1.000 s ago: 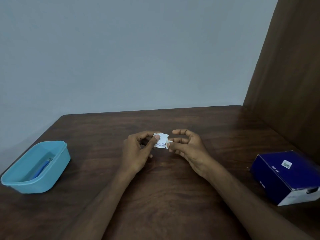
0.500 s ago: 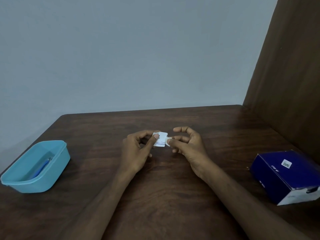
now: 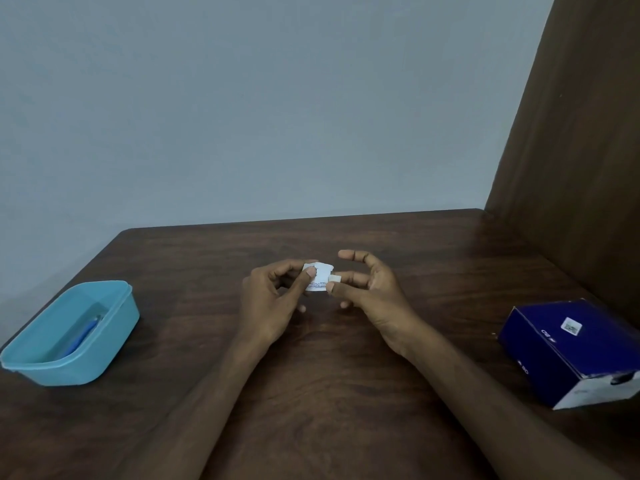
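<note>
Over the middle of the dark wooden table (image 3: 311, 393) both my hands hold a small white paper packet (image 3: 321, 276) with fine print on it. My left hand (image 3: 273, 299) pinches its left end between thumb and forefinger. My right hand (image 3: 367, 289) pinches its right edge, where a small pale flap (image 3: 334, 279) sticks out from the packet. The right hand's upper fingers are raised and loosely curled above the packet.
A light blue plastic tub (image 3: 69, 334) with a blue item (image 3: 81, 336) inside stands at the table's left edge. A dark blue cardboard box (image 3: 575, 348) lies at the right. A brown wooden panel (image 3: 571, 133) rises at the right, a pale wall behind.
The right hand has shifted slightly right and its thumb and finger have drawn a small flap away from the packet's right edge. The left hand keeps its pinch.
</note>
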Tool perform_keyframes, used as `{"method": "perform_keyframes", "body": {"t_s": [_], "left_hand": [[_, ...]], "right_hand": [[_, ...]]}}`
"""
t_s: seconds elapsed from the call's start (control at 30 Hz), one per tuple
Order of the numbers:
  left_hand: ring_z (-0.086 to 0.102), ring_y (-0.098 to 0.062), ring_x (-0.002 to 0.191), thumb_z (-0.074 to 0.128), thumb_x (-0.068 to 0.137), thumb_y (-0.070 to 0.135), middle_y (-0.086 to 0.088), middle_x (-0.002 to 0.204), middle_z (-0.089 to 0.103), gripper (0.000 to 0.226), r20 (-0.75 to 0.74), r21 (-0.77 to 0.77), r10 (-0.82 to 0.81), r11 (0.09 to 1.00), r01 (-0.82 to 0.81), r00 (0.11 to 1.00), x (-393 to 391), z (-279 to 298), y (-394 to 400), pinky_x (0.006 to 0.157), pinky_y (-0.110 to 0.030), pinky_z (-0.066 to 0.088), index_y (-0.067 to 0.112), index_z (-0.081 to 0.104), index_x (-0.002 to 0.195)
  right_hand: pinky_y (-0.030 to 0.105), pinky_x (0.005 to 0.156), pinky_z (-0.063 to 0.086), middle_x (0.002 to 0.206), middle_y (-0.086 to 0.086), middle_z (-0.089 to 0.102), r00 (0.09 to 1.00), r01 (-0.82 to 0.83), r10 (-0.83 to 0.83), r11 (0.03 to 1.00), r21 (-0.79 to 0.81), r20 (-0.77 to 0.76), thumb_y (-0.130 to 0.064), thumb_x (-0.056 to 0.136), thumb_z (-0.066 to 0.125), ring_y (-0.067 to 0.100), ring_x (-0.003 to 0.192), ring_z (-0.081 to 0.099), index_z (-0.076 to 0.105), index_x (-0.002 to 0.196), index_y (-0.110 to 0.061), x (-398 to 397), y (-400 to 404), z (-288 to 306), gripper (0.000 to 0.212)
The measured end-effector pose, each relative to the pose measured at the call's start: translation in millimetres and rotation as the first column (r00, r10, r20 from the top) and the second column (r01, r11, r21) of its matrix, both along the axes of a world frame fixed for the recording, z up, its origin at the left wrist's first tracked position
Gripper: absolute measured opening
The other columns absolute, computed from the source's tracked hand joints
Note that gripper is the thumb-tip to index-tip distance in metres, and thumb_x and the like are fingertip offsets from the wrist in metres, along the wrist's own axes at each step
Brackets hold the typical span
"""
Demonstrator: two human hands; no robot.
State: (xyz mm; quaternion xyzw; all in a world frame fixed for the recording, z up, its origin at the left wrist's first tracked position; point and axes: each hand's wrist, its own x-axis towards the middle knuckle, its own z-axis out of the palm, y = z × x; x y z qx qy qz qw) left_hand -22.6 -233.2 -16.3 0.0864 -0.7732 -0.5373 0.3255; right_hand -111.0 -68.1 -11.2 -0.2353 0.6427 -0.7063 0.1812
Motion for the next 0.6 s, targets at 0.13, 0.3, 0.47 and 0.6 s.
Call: {"method": "perform_keyframes", "body": {"t_s": [0.13,0.3,0.47,0.6], "left_hand": [[0.073,-0.009,0.069,0.079,0.098,0.017,0.003,0.083,0.082,0.013,0.002,0.012,0.015,1.000,-0.015,1.000,-1.1,0.6,0.8,0.051,-0.025,0.058,0.021,0.086,0.109],[0.071,-0.007,0.062,0.078,0.098,0.017,0.001,0.080,0.081,0.013,0.009,-0.012,0.016,1.000,-0.016,1.000,-0.1,1.6,1.4,0.050,-0.021,0.056,0.020,0.086,0.108],[0.072,-0.008,0.065,0.078,0.098,0.018,0.003,0.081,0.081,0.013,0.023,-0.031,0.023,0.999,-0.022,0.999,0.1,0.3,0.1,0.051,-0.025,0.058,0.021,0.085,0.109],[0.072,-0.007,0.058,0.079,0.098,0.019,0.012,0.082,0.081,0.012,0.034,-0.108,0.051,0.993,-0.047,0.998,0.4,-1.4,0.3,0.050,-0.025,0.059,0.022,0.086,0.106]], "right_hand": [[0.032,0.074,0.059,0.093,0.011,0.083,0.993,0.089,-0.085,0.995,-0.052,0.081,-0.005,0.088,0.085,0.019,0.084,0.078,0.060,0.127,-0.011,-2.3,-1.3,-2.6,0.047],[0.029,0.071,0.060,0.089,0.015,0.082,0.993,0.088,-0.084,0.995,-0.042,0.088,-0.005,0.088,0.085,0.019,0.073,0.075,0.061,0.117,-0.001,-1.8,0.2,-3.4,0.037],[0.029,0.068,0.060,0.086,0.015,0.081,0.994,0.094,-0.092,0.995,-0.038,0.060,-0.001,0.085,0.086,0.020,0.076,0.077,0.065,0.110,-0.005,-1.6,-1.5,-5.0,0.033],[0.027,0.067,0.056,0.084,0.010,0.080,0.996,0.077,-0.076,0.997,-0.027,0.042,-0.001,0.083,0.088,0.017,0.070,0.069,0.067,0.112,-0.010,-1.9,-1.4,-5.2,0.037]]}}
